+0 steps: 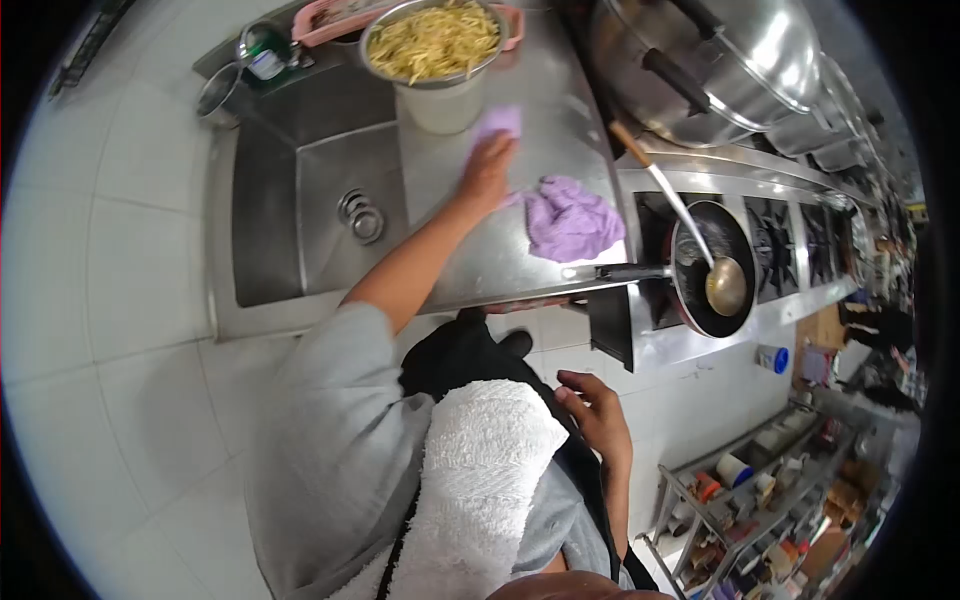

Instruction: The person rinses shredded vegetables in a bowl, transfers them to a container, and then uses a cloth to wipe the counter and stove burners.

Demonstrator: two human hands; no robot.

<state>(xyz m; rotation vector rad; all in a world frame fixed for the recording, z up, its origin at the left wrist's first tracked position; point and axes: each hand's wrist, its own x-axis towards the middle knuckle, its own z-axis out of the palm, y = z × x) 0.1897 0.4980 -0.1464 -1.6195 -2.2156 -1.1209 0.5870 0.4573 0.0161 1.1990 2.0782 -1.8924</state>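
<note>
My left hand (488,168) is on the steel counter (450,255) with its fingers on a light purple cloth (499,122); the hand and cloth are slightly blurred. A second, crumpled purple cloth (572,220) lies to the right of that hand. Beyond the fingers stands a whitish tub (440,105), topped by a metal bowl (372,60) heaped with yellowish shredded food (435,40). My right hand (600,418) hangs beside my body, below the counter's edge, its fingers loosely bent and apart with nothing in them.
Left of the counter is a steel sink (265,220). On the right, a frying pan (690,310) sits on the stove with a ladle (725,287) in it, its handle jutting over the counter. Large steel pots (650,100) stand behind. A loaded shelf rack (745,520) is lower right.
</note>
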